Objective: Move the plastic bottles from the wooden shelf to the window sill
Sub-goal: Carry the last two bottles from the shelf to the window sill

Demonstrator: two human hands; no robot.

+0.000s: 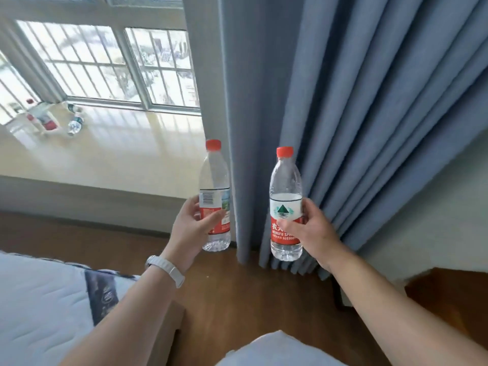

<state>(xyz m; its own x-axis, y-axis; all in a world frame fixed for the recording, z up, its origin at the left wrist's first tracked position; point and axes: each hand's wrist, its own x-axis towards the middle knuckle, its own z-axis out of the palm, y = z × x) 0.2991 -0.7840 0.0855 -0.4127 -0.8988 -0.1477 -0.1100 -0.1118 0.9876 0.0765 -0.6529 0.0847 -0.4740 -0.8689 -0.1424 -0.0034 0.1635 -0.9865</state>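
Observation:
My left hand [188, 228] grips a clear plastic bottle [214, 180] with a red cap and red label, held upright above the floor by the sill's near edge. My right hand [313, 228] holds a second upright bottle [285, 186] of the same kind in front of the curtain. The pale window sill [118, 151] stretches left and back. At its far left corner lie other bottles: one clear bottle [75, 122] on its side and red-capped ones [39, 116] beside it. The wooden shelf is not in view.
A blue-grey curtain [356, 101] hangs from the middle to the right, down to the wooden floor [237, 286]. A mattress [39, 307] fills the lower left. A barred window [105, 62] backs the sill. A dark wooden piece [454, 294] shows at lower right.

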